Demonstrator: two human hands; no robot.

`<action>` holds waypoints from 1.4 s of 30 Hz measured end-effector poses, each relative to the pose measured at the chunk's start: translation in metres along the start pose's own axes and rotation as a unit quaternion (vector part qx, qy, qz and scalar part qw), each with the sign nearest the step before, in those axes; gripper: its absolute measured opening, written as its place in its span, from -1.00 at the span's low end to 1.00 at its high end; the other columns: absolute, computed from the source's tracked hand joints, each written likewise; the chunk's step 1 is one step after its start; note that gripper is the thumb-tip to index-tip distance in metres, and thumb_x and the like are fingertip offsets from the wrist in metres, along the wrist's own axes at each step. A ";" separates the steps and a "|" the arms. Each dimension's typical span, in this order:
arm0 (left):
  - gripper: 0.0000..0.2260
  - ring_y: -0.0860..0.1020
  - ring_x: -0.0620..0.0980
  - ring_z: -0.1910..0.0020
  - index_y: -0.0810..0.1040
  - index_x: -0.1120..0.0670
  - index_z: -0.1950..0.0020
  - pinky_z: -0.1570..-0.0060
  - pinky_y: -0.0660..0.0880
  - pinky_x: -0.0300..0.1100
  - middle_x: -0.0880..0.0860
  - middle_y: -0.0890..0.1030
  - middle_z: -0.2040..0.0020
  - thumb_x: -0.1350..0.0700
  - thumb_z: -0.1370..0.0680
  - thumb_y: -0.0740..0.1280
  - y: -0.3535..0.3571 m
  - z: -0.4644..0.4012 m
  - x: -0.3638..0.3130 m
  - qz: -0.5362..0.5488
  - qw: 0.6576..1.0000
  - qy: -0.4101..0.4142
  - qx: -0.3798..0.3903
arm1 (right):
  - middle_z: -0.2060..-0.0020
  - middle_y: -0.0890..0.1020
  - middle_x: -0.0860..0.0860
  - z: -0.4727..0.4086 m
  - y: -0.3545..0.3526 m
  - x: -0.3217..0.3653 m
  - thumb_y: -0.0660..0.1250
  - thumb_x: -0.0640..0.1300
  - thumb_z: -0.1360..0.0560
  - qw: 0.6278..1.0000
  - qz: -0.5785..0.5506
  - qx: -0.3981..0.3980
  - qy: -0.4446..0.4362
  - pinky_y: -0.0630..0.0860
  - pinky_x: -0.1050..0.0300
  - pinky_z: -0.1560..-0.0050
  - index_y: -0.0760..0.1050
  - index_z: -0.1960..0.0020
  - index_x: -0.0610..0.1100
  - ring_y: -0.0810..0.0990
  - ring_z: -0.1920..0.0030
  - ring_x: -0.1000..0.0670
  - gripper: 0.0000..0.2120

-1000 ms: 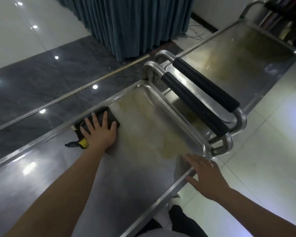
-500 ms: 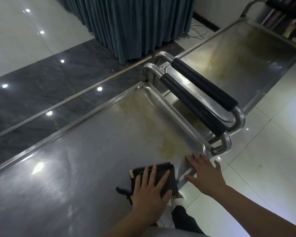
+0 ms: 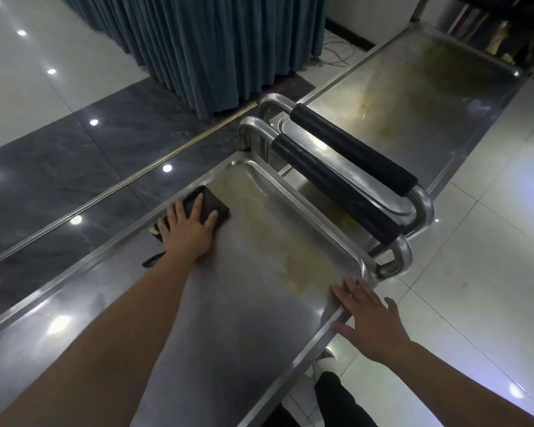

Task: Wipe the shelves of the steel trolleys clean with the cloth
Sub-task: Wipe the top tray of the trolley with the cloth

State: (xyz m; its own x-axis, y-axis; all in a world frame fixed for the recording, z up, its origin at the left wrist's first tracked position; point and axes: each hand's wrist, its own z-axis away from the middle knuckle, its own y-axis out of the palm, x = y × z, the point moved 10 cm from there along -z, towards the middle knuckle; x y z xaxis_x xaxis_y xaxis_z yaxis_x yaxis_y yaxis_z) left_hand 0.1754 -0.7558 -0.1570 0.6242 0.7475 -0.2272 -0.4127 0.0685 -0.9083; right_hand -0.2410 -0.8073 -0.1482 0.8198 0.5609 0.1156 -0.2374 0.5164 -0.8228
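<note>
Looking down through the head camera, I saw a second steel trolley (image 3: 413,97) parked end to end with the near one, its shelf stained yellowish-brown. Two push handles stood between the shelves, each a steel tube with a black grip: the near handle (image 3: 333,188) and the far handle (image 3: 352,149), running side by side. Beyond them hung a blue-grey curtain (image 3: 216,41), with loose cables (image 3: 336,53) on the floor beside it. The floor (image 3: 490,257) to the right was pale tile, and a dark stone strip (image 3: 74,167) ran along the left. A dark trouser leg (image 3: 336,402) and a white shoe showed below the shelf's right edge.

The near shelf (image 3: 228,318) ran lengthwise from lower left to upper right, ending at the handles. The cloth (image 3: 211,203), dark and folded, lay at the shelf's far left corner, against the raised left rim, its long side slanting along that rim; a dark strap trailed from it toward the wrist.

My left hand (image 3: 188,232) lay flat on the cloth, fingers straight and spread, pressing it down without curling round it. My right hand (image 3: 370,315) rested on the shelf's right rim near the handle corner, fingers straight and spread, holding nothing.

A brownish stain spread across the handle end of the shelf, between the cloth and my right hand. The raised lip closed the shelf on the left, right and handle sides; the bare steel toward me was clear of objects.
</note>
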 end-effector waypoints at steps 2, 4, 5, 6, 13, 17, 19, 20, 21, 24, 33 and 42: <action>-0.36 -0.24 0.12 -0.58 -0.14 -0.26 -0.59 -0.50 -0.24 0.22 0.06 -0.22 -0.62 -0.43 -0.55 -0.12 -0.005 -0.023 -0.002 0.007 1.000 0.001 -0.004 | -0.58 -0.21 0.15 0.000 0.002 0.000 0.04 0.34 -0.56 1.000 -0.001 0.000 0.004 -0.04 -0.26 -0.50 -0.26 -0.55 0.25 -0.27 -0.56 0.05 -0.30; -0.35 -0.25 0.13 -0.58 -0.15 -0.26 -0.58 -0.50 -0.24 0.23 0.05 -0.23 -0.62 -0.44 -0.54 -0.13 -0.005 -0.036 -0.010 0.004 1.000 0.007 -0.015 | -0.58 -0.20 0.15 -0.001 0.003 0.000 0.04 0.34 -0.56 1.000 -0.002 -0.003 0.003 -0.04 -0.26 -0.49 -0.26 -0.55 0.25 -0.26 -0.57 0.05 -0.30; -0.34 -0.25 0.13 -0.58 -0.15 -0.25 -0.59 -0.50 -0.24 0.23 0.05 -0.23 -0.62 -0.44 -0.53 -0.14 -0.004 -0.039 -0.013 0.003 1.000 0.008 -0.017 | -0.58 -0.19 0.14 -0.001 0.003 0.000 0.05 0.33 -0.56 1.000 -0.004 -0.005 0.003 -0.05 -0.26 -0.49 -0.26 -0.55 0.25 -0.26 -0.57 0.04 -0.30; -0.34 -0.24 0.13 -0.58 -0.15 -0.24 -0.59 -0.50 -0.24 0.23 0.05 -0.23 -0.62 -0.44 -0.53 -0.15 -0.002 -0.040 -0.018 0.000 1.000 0.009 -0.015 | -0.58 -0.19 0.14 -0.001 0.003 0.000 0.05 0.33 -0.56 1.000 -0.007 -0.005 0.004 -0.05 -0.27 -0.49 -0.25 -0.55 0.25 -0.25 -0.57 0.04 -0.30; -0.37 -0.26 0.10 -0.58 -0.21 -0.23 -0.58 -0.49 -0.30 0.19 0.05 -0.23 -0.62 -0.41 -0.56 -0.16 0.046 0.039 -0.090 -0.028 0.992 0.121 0.036 | -0.58 -0.20 0.15 0.002 0.003 -0.001 0.04 0.34 -0.56 1.000 -0.003 0.002 0.000 -0.04 -0.27 -0.49 -0.23 -0.55 0.26 -0.25 -0.57 0.04 -0.31; -0.40 -0.37 0.08 -0.55 -0.31 -0.28 -0.54 -0.48 -0.36 0.17 0.03 -0.26 -0.62 -0.40 -0.57 -0.19 0.096 0.147 -0.128 -0.007 0.982 0.185 0.040 | -0.58 -0.19 0.14 0.003 0.000 0.001 0.02 0.36 -0.55 1.000 -0.003 0.003 -0.007 -0.05 -0.29 -0.50 -0.23 -0.55 0.25 -0.24 -0.57 0.03 -0.31; -0.41 -0.27 0.13 -0.57 -0.19 -0.26 -0.57 -0.49 -0.29 0.20 0.08 -0.14 -0.63 -0.37 -0.59 -0.12 0.116 0.197 -0.140 -0.022 0.980 0.192 0.040 | -0.58 -0.18 0.14 0.005 -0.003 0.002 0.04 0.35 -0.56 1.000 -0.005 0.008 -0.003 -0.05 -0.28 -0.50 -0.22 -0.55 0.25 -0.24 -0.57 0.03 -0.31; -0.41 -0.12 0.18 -0.59 -0.03 -0.21 -0.59 -0.48 -0.19 0.22 0.13 0.01 -0.63 -0.34 -0.60 -0.05 0.122 0.215 -0.145 -0.021 0.980 0.191 0.044 | -0.59 -0.17 0.14 0.006 -0.004 0.003 0.05 0.33 -0.56 1.000 -0.002 0.010 -0.002 -0.04 -0.28 -0.50 -0.21 -0.56 0.24 -0.22 -0.58 0.03 -0.32; -0.42 0.05 0.22 -0.58 0.12 -0.15 -0.59 -0.46 -0.08 0.23 0.16 0.15 -0.60 -0.31 -0.59 0.01 0.126 0.229 -0.149 -0.016 0.981 0.191 0.041 | -0.59 -0.15 0.13 0.007 -0.007 0.005 0.07 0.30 -0.57 1.000 0.001 0.014 -0.003 -0.04 -0.29 -0.49 -0.18 -0.56 0.23 -0.20 -0.58 0.02 -0.33; -0.40 0.16 0.25 -0.55 0.20 -0.11 -0.58 -0.45 -0.05 0.22 0.19 0.21 -0.57 -0.29 -0.58 0.00 0.123 0.238 -0.149 -0.017 0.984 0.179 0.014 | -0.50 0.23 0.09 0.008 -0.029 0.014 0.16 0.11 -0.58 0.999 -0.021 0.012 -0.022 0.12 -0.27 -0.44 0.17 -0.49 0.18 0.15 -0.53 -0.03 -0.51; -0.43 0.05 0.19 -0.58 0.14 -0.16 -0.59 -0.52 -0.14 0.19 0.09 0.08 -0.61 -0.27 -0.58 -0.07 0.121 0.242 -0.149 -0.030 0.989 0.146 0.016 | -0.24 0.58 -0.04 0.003 -0.147 0.065 0.27 -0.10 -0.58 0.961 -0.079 -0.106 -0.244 0.41 0.06 -0.28 0.52 -0.31 -0.08 0.52 -0.25 -0.06 -0.69; -0.45 -0.32 0.10 -0.57 -0.22 -0.38 -0.53 -0.49 -0.33 0.16 -0.06 -0.30 -0.57 -0.42 -0.54 -0.28 0.127 0.258 -0.139 -0.026 0.999 -0.021 -0.038 | -0.52 0.28 -0.02 -0.043 -0.220 0.057 0.23 0.00 -0.54 0.904 0.058 -0.199 -0.374 0.05 -0.14 -0.48 0.29 -0.49 -0.03 0.13 -0.55 -0.05 -0.47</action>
State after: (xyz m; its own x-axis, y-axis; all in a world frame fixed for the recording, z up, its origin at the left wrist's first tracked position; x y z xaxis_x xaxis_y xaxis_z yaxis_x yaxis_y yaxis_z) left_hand -0.1349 -0.6805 -0.1501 0.6142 0.7714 -0.1664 -0.3288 0.0584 -0.9426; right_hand -0.1193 -0.9170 0.0157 0.1836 0.9539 0.2372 0.0285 0.2361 -0.9713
